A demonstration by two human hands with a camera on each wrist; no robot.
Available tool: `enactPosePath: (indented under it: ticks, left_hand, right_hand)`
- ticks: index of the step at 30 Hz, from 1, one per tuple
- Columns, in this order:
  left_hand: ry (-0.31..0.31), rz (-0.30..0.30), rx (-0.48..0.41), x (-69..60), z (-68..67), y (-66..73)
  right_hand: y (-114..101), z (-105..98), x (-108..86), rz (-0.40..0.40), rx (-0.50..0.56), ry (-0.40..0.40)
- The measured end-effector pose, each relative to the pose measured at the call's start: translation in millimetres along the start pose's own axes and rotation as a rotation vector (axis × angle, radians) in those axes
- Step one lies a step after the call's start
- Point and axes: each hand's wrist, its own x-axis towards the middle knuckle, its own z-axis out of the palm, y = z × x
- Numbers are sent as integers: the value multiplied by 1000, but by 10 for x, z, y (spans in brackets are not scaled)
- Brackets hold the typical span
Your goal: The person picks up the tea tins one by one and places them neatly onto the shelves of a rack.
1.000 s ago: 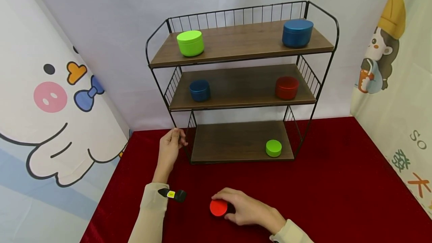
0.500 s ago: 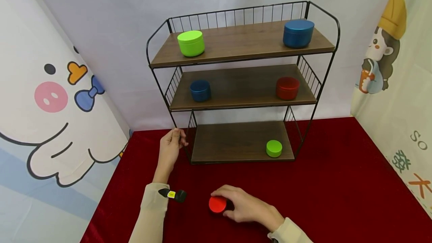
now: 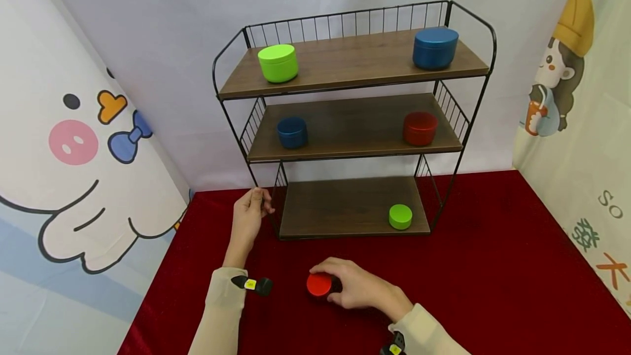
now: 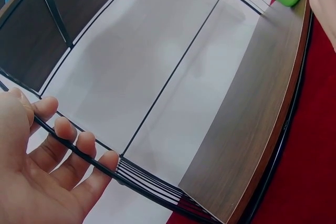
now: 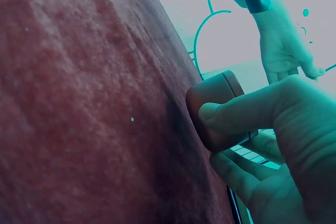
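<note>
My right hand [image 3: 357, 285] pinches a small round red tin [image 3: 319, 285] between thumb and fingers, in front of the rack. In the right wrist view the tin [image 5: 212, 106] appears tilted, with the thumb across its side; whether it touches the cloth I cannot tell. My left hand [image 3: 248, 218] grips the left front post of a black wire rack with brown wooden shelves [image 3: 345, 207]. The left wrist view shows the fingers [image 4: 86, 145] curled round the thin black bar. A small green tin [image 3: 400, 217] sits at the right of the bottom shelf.
On the middle shelf stand a blue tin [image 3: 292, 132] at left and a red tin [image 3: 420, 128] at right. The top shelf carries a large green tin [image 3: 278, 63] and a large blue tin [image 3: 436, 48]. Dark red cloth [image 3: 493, 267] covers the table; printed curtains [image 3: 74, 97] flank it.
My right hand has shifted a little forward, toward the rack, with the small red tin in its fingers. My left hand has stayed on the post.
</note>
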Motion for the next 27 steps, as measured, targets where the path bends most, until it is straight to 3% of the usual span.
enactPosePath:
  ticks: [27]
  left_hand:
    - [-7,26,-2,-10,-7,-25]
  right_hand:
    - [155,-106,168,74,29,104]
